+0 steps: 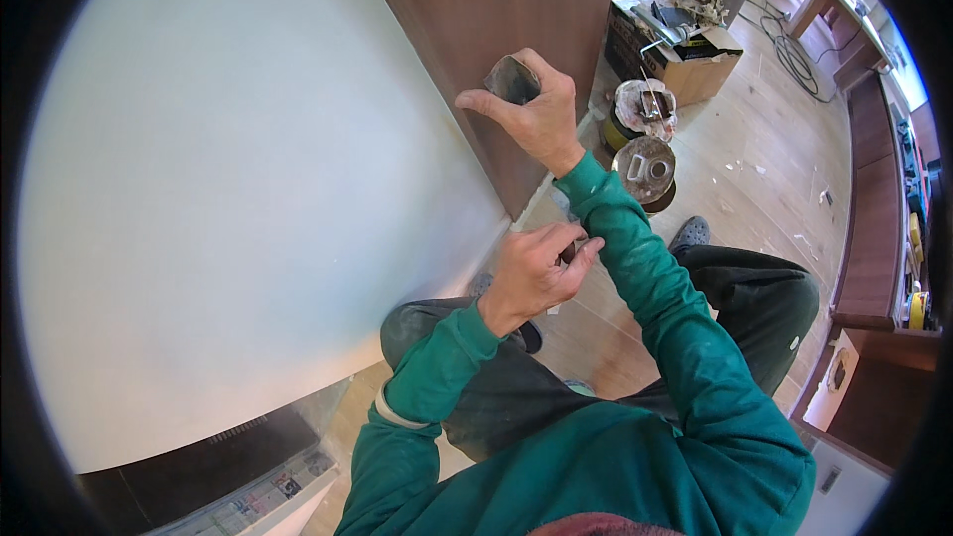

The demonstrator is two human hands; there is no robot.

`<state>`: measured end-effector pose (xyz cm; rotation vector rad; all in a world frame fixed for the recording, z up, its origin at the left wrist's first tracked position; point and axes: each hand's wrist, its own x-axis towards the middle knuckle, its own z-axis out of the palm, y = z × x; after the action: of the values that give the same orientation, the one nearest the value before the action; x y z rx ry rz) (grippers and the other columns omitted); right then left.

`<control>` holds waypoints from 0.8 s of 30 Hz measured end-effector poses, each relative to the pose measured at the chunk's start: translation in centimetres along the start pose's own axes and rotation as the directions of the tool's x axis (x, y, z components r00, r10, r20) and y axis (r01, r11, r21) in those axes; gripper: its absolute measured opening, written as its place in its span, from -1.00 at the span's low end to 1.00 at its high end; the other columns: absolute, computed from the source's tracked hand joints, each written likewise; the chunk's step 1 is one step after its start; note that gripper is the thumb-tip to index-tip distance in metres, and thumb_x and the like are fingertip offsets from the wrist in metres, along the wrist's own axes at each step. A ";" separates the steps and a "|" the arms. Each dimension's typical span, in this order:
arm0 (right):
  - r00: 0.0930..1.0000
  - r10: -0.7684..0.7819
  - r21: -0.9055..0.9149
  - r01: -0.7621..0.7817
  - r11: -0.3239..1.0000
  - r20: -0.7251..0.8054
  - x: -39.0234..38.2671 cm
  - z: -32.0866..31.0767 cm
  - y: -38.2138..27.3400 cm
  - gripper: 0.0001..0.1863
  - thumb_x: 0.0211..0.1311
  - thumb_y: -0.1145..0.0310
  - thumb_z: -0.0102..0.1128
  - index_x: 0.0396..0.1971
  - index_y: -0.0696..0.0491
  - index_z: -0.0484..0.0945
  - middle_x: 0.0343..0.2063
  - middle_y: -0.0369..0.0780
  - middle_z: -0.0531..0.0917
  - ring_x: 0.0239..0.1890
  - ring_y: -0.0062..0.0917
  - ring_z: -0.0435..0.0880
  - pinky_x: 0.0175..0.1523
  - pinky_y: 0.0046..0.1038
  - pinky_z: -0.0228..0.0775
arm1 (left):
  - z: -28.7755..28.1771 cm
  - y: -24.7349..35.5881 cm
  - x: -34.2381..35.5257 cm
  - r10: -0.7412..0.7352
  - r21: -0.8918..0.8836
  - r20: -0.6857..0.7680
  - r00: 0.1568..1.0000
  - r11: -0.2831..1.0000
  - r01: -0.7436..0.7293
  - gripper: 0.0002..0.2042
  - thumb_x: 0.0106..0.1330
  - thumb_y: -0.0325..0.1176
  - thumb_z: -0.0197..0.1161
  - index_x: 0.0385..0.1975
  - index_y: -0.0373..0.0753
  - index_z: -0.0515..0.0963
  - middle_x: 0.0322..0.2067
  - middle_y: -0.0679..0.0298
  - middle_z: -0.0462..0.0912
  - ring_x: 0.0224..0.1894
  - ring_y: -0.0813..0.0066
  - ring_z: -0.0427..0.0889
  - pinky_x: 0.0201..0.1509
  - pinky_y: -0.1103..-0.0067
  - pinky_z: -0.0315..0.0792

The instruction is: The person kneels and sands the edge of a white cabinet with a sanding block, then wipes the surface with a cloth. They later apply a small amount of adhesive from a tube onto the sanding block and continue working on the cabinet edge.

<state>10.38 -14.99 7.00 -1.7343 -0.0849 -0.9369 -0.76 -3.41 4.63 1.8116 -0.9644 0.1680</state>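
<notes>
My right hand [536,117] grips a grey metal scraper blade [513,79], held against or just before the brown wooden panel [467,10] at top center. My left hand [531,276] is lower, beside my right forearm, with fingers curled around a small dark object [568,253] I cannot make out. A large white panel [218,189] meets the brown one along a vertical edge and fills the left side.
Open metal cans [643,171] and a messy bucket [625,129] stand right of my hands, before a cardboard box [700,74] holding tools. A coiled cable [789,60] lies farther back. Wooden cabinets [866,218] line the right; a dark slab [179,467] is lower left.
</notes>
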 end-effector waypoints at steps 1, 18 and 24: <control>1.000 -0.010 0.011 0.010 1.000 0.002 0.2 -0.1 -0.2 -0.52 -0.20 0.06 0.63 -0.53 0.11 0.56 -0.66 -0.27 0.60 -0.63 -0.59 0.49 -0.43 -0.50 0.42 | -0.1 0.0 0.0 0.003 0.002 -0.011 1.000 1.000 -0.003 -0.83 0.08 -0.42 0.47 -0.48 -0.31 0.60 -0.61 0.21 0.61 -0.71 0.48 0.54 -0.61 0.58 0.38; 0.982 0.163 0.043 -0.167 0.985 0.095 -4.1 0.1 0.1 -0.54 -0.07 0.05 0.55 -0.44 0.13 0.57 -0.61 -0.24 0.63 -0.56 -0.61 0.52 -0.37 -0.51 0.43 | -0.9 0.5 -0.2 0.027 -0.007 -0.025 0.999 1.000 -0.027 -0.85 0.08 -0.45 0.46 -0.47 -0.31 0.60 -0.65 0.23 0.58 -0.72 0.50 0.51 -0.61 0.60 0.37; 0.972 0.236 0.278 -0.229 0.933 0.008 -1.8 2.4 -4.5 -0.65 0.10 0.14 0.44 -0.43 0.15 0.58 -0.63 -0.28 0.59 -0.54 -0.67 0.47 -0.38 -0.55 0.38 | -2.0 1.0 -0.7 0.040 -0.054 -0.164 0.986 0.997 -0.049 -0.88 0.06 -0.51 0.44 -0.50 -0.29 0.59 -0.67 0.27 0.57 -0.71 0.53 0.51 -0.59 0.63 0.38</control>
<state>8.21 -10.56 9.16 -1.4357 0.0070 -0.7340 -1.25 -1.49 5.93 1.6962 -0.8856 0.3086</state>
